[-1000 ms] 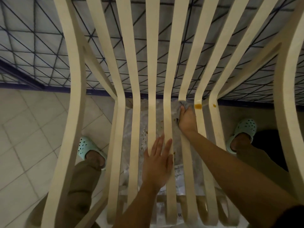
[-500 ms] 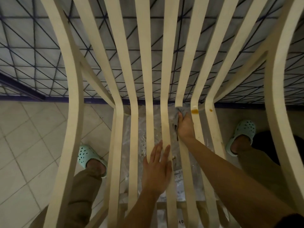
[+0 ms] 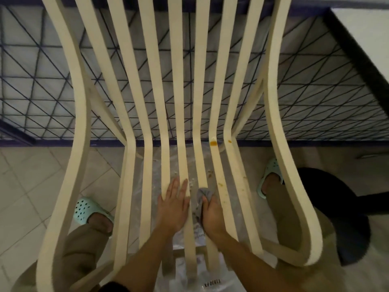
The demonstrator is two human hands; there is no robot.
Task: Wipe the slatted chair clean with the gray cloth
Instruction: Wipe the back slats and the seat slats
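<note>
Gripping the gray cloth [image 3: 203, 197] bunched against a seat slat of the slatted chair [image 3: 181, 123], the right hand [image 3: 211, 214] seems to press down; just beside it, the left hand [image 3: 173, 206] lies flat, fingers straight, on neighbouring slats

The chair [image 3: 182, 123] looks like matt cream plastic or painted wood, which one I cannot tell; its slats are smooth, with orange-brown smears beyond the fingertips [image 3: 185, 182]. The cloth [image 3: 203, 197], bunched under the curled right fingers, is soft, matt gray fabric. Below the slats lies a crinkled, glossy clear plastic sheet [image 3: 181, 163]. The clogs [image 3: 84, 209] look like matt perforated foam. The floor [image 3: 27, 186] is smooth tile.
</note>
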